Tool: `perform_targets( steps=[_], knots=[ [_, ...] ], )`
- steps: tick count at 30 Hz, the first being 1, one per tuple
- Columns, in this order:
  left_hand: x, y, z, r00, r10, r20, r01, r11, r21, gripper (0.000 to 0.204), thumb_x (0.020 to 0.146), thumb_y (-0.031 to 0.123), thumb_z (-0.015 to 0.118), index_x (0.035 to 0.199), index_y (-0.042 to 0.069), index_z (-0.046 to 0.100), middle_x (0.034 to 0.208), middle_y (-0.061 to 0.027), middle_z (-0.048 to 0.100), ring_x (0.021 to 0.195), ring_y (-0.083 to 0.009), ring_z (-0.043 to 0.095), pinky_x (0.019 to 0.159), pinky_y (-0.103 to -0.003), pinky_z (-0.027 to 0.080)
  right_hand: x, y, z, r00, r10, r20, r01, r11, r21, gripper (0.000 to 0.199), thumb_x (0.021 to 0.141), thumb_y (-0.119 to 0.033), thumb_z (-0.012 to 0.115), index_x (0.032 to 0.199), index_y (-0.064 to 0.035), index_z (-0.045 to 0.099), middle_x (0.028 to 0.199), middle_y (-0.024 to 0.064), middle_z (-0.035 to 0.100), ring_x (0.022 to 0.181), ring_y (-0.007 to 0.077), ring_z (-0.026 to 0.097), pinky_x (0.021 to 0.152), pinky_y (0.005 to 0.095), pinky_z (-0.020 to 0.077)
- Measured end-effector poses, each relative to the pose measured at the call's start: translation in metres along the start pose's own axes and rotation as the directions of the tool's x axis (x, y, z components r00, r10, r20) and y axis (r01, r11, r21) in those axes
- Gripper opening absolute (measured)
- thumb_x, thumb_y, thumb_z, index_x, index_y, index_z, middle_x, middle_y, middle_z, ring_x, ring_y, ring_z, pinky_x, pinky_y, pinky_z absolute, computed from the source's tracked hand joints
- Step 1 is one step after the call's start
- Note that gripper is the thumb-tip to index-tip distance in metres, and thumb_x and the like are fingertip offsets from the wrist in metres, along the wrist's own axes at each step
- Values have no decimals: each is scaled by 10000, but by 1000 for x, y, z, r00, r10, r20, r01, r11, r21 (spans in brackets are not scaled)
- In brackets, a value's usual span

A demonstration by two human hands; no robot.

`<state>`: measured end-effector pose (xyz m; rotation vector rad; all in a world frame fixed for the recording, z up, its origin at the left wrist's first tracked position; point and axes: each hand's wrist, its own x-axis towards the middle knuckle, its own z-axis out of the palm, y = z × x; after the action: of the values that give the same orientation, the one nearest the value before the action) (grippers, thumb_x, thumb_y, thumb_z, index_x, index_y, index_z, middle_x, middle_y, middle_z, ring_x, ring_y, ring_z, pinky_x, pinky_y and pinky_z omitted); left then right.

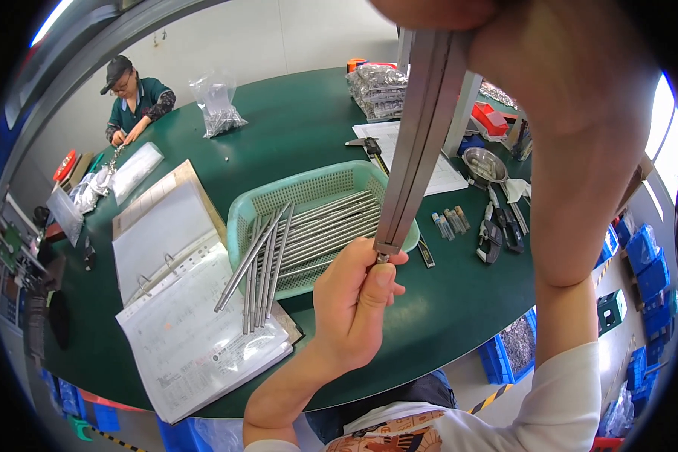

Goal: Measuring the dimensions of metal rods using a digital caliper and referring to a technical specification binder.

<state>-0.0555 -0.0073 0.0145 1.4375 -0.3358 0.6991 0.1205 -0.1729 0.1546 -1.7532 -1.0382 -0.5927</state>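
Observation:
A long grooved metal bar (418, 143) stands tilted close before me. Its upper end is in my right hand (550, 83), raised large at the top right with the fingers partly cut off by the frame edge. My left hand (354, 305) is closed at the bar's lower end, thumb and fingers pinching a small round metal piece (383, 258); whether it belongs to the bar cannot be told. Behind that hand sits a pale green plastic basket (252, 197) of thin metal rods (328, 226). Several rods lean over its near left rim, above an open ring binder (196, 339).
Across the green table (294, 113) a person (139, 102) in a dark cap handles small parts. A bag of parts (218, 109), a caliper (373, 151), a metal bowl (484, 164), micrometers (490, 233) and small vials (450, 223) lie about. Blue bins (497, 358) stand below the right edge.

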Motion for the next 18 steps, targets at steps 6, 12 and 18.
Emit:
perform_targets(
  steps=[6, 12, 18],
  knots=[
    [12, 2, -1, 999, -23, -47, 18, 994, -109, 207, 881, 163, 372, 930, -8, 479, 635, 2, 421, 530, -41, 408, 538, -220, 466, 26, 24, -67, 1000, 3, -8, -4, 991, -132, 356, 784, -347, 504, 586, -58, 445, 498, -36, 319, 453, 71, 288, 423, 223, 210],
    [12, 1, -15, 985, -37, -171, 22, 996, -90, 209, 881, 185, 376, 904, 0, 471, 621, -1, 415, 514, -43, 402, 527, -220, 469, -42, -7, 48, 988, 157, -9, -152, 941, -304, 164, 690, -147, 580, 618, -25, 497, 510, 64, 439, 450, 169, 440, 442, 307, 328],
    [14, -2, -15, 977, -8, -211, -11, 996, -88, 207, 874, 177, 368, 881, -9, 459, 612, -19, 417, 492, -62, 408, 469, -239, 472, -88, 26, 32, 999, -2, -54, -33, 771, -635, 139, 605, -136, 611, 642, -68, 496, 552, 91, 510, 515, 278, 499, 461, 367, 358]
  ],
)
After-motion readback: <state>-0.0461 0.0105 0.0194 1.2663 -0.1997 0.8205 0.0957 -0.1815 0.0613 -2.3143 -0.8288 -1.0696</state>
